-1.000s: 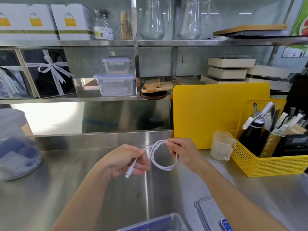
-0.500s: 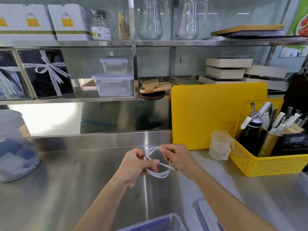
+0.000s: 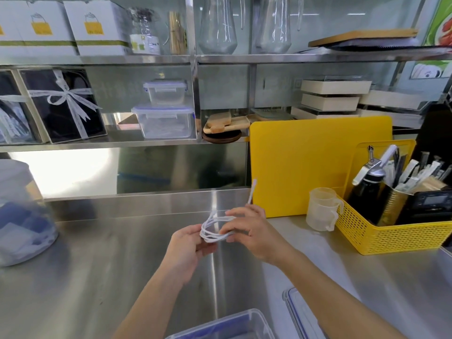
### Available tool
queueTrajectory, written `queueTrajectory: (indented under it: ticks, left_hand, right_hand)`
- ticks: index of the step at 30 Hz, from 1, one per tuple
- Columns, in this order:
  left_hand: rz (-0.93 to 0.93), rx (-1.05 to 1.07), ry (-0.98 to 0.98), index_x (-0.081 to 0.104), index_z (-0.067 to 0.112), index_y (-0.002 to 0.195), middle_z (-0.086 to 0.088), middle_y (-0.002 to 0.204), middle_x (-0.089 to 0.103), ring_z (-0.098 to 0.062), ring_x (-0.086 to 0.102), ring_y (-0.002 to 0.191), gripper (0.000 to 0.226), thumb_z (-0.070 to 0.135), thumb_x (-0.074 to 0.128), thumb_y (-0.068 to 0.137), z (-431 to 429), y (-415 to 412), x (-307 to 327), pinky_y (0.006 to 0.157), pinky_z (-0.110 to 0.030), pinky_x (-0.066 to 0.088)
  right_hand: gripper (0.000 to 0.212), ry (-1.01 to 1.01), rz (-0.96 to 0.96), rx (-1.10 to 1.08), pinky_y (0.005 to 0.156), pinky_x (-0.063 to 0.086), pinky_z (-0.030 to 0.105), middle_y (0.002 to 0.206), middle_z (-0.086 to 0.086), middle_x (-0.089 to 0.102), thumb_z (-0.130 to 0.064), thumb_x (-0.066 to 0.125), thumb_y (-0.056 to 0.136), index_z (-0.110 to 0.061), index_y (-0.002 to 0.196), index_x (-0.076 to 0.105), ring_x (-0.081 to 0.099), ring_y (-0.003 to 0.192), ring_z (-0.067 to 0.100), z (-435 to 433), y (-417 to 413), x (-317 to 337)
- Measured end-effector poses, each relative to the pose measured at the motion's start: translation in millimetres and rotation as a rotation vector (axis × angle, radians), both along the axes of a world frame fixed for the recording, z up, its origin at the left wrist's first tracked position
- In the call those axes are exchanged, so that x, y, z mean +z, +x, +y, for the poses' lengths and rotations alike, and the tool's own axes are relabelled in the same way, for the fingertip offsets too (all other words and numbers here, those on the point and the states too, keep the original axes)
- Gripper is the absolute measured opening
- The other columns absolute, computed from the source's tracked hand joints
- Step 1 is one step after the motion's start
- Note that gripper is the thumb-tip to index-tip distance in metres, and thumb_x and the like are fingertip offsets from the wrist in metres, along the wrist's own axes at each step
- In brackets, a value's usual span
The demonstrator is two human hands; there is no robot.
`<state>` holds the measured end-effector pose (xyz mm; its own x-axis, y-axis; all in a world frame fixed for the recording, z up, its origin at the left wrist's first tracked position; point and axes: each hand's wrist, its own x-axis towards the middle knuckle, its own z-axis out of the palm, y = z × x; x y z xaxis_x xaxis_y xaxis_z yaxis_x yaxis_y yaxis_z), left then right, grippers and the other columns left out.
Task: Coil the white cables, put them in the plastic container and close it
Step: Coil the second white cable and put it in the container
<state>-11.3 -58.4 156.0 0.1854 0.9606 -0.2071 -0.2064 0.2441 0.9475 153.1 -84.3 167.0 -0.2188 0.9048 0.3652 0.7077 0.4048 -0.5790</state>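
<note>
A white cable (image 3: 212,229) is wound into a small coil of several loops above the steel counter. My left hand (image 3: 187,250) pinches the coil's left side. My right hand (image 3: 250,231) grips its right side, and one loose end with a plug (image 3: 252,192) sticks up past my fingers in front of the yellow board. The open plastic container (image 3: 249,320) lies at the bottom edge of the view, only its far rim showing. Its clear lid with a blue seal (image 3: 297,311) lies on the counter to the right of it.
A yellow cutting board (image 3: 318,165) leans against the back wall. To its right stand a translucent measuring cup (image 3: 321,209) and a yellow basket (image 3: 391,231) of utensils. A large clear jar (image 3: 22,216) stands at the far left. Shelves above hold boxes, containers and pitchers.
The wide single loop has been wound into a tighter coil of several turns. My hands came together on it, and the plug end swung from below my left hand to above my right.
</note>
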Motion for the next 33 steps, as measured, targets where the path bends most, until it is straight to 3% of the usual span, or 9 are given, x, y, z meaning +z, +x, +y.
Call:
queueTrajectory:
  ticks: [4,8,12,16,20,24,29,31,33]
  left_hand:
    - [-0.341,-0.066,-0.218,0.060,-0.004,0.093,-0.016,0.070,0.070,-0.026,0.069,0.063,0.026,0.010,0.039,0.087,3.8,-13.4,7.5,0.060,-0.040,0.060]
    - [-0.002,-0.106,-0.062,0.058,-0.001,0.084,-0.011,0.066,0.058,-0.017,0.064,0.051,0.017,0.002,0.044,0.093,-3.5,-5.7,5.8,0.056,-0.038,0.060]
    - [0.128,-0.077,0.007,0.058,0.002,0.084,-0.011,0.067,0.058,-0.016,0.064,0.056,0.020,0.001,0.042,0.095,-8.3,1.0,1.7,0.065,-0.040,0.060]
    - [0.292,-0.120,0.099,0.058,0.005,0.083,-0.011,0.071,0.060,-0.020,0.064,0.064,0.019,0.004,0.044,0.095,-19.3,10.6,-0.7,0.075,-0.045,0.058]
    - [0.568,-0.152,0.316,0.054,0.016,0.075,-0.006,0.079,0.056,-0.016,0.055,0.071,0.026,0.005,0.041,0.095,-18.7,16.2,-9.2,0.076,-0.038,0.052]
    - [0.851,-0.075,0.616,0.057,0.007,0.098,0.002,0.107,0.040,-0.010,0.043,0.091,0.018,0.007,0.039,0.097,-15.9,15.9,-20.3,0.075,-0.008,0.029]
    - [0.656,-0.181,0.390,0.046,0.020,0.081,0.001,0.079,0.060,-0.008,0.057,0.069,0.023,0.013,0.034,0.099,-17.2,11.8,-16.8,0.061,-0.011,0.043]
    - [0.564,-0.186,0.310,0.050,0.016,0.082,-0.004,0.074,0.064,-0.014,0.063,0.063,0.022,0.011,0.036,0.098,-17.3,10.9,-15.9,0.062,-0.020,0.050]
    - [0.443,-0.223,0.209,0.056,0.008,0.085,-0.009,0.075,0.069,-0.019,0.066,0.064,0.021,0.010,0.039,0.098,-17.2,10.3,-14.9,0.067,-0.028,0.055]
  right_hand:
    - [0.016,0.083,-0.059,0.115,0.109,0.008,0.003,0.108,0.010,0.070,-0.003,0.062,0.082,-0.006,0.093,0.072,0.044,0.120,0.006,2.5,8.6,-11.4]
    - [0.021,0.067,-0.064,0.098,0.111,0.024,0.016,0.120,0.006,0.065,-0.001,0.058,0.082,-0.007,0.099,0.069,0.046,0.122,0.007,-0.8,9.3,-23.1]
    - [0.036,0.011,0.084,-0.077,0.100,0.023,0.004,0.138,-0.002,0.049,-0.018,0.047,0.093,-0.016,0.128,0.051,0.039,0.125,0.001,-6.5,1.0,-21.7]
    - [0.050,0.102,-0.191,-0.207,0.099,0.038,0.023,0.138,0.001,0.051,-0.027,0.047,0.094,-0.016,0.140,0.033,0.050,0.121,0.017,-5.1,-7.1,-34.4]
    - [0.026,0.084,-0.220,-0.311,0.077,0.048,0.034,0.106,0.010,0.064,-0.017,0.048,0.092,-0.011,0.116,0.056,0.059,0.088,0.025,-0.7,-4.3,-38.0]
    - [0.014,-0.012,-0.214,-0.295,0.065,0.041,0.031,0.091,0.009,0.062,-0.016,0.047,0.090,-0.010,0.095,0.059,0.046,0.073,0.017,-0.8,-7.9,-34.8]
    - [0.006,-0.279,0.129,-0.205,0.066,0.046,0.033,0.075,-0.003,0.054,-0.014,0.053,0.089,-0.018,0.091,0.057,0.051,0.070,0.015,0.0,-6.0,-30.4]
    - [0.011,-0.254,0.065,-0.197,0.065,0.044,0.030,0.080,-0.005,0.054,-0.015,0.059,0.085,-0.020,0.093,0.053,0.052,0.073,0.015,-2.7,-5.8,-30.5]
    - [0.020,0.022,-0.201,-0.212,0.059,0.043,0.028,0.086,-0.001,0.055,-0.016,0.065,0.080,-0.018,0.094,0.051,0.052,0.070,0.018,-4.5,-4.8,-33.7]
